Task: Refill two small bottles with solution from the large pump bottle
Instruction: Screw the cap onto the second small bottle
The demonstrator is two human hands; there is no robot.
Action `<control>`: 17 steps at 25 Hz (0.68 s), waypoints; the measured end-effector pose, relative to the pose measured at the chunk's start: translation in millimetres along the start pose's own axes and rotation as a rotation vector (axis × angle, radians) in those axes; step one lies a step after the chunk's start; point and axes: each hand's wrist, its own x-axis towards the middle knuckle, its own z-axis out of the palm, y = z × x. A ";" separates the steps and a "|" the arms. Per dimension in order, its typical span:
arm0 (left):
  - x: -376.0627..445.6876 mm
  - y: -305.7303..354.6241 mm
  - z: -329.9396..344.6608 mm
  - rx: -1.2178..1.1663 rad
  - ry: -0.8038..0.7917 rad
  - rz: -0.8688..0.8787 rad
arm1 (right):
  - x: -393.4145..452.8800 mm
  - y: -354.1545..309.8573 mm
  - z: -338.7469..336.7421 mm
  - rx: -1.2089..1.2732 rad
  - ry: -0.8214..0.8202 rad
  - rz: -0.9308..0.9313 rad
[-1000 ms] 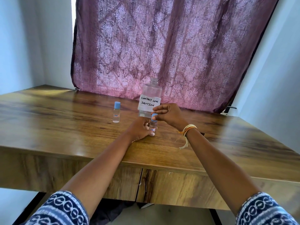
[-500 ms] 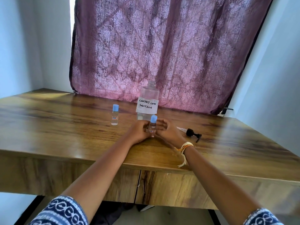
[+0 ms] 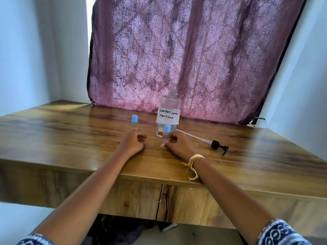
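The large clear bottle [image 3: 169, 112], labelled "Contact Lens Solution", stands open-necked at the back of the wooden table [image 3: 70, 138]. Its black pump head [image 3: 219, 147] lies on the table to the right, with the white tube pointing back toward the bottle. One small bottle with a blue cap [image 3: 134, 123] stands upright on the left, just beyond my left hand [image 3: 132, 143], which rests loosely curled on the table and holds nothing. A second capped small bottle [image 3: 166, 134] stands in front of the large bottle. My right hand [image 3: 178, 145] holds it near the base between thumb and curled fingers.
A purple patterned curtain [image 3: 185, 59] hangs right behind the table. A dark handle [image 3: 258, 119] sticks out at the far right by the wall. The table's front edge [image 3: 159, 179] is close to me, with a seam between two drawer fronts below.
My left hand let go of the second small bottle and slid left onto the table. My right hand came down from the cap to its base and stayed there. The camera tilted slightly.
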 end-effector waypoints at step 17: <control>2.3 -11.2 -5.4 0.012 0.330 0.171 | 16.6 -34.0 45.6 0.020 0.024 0.053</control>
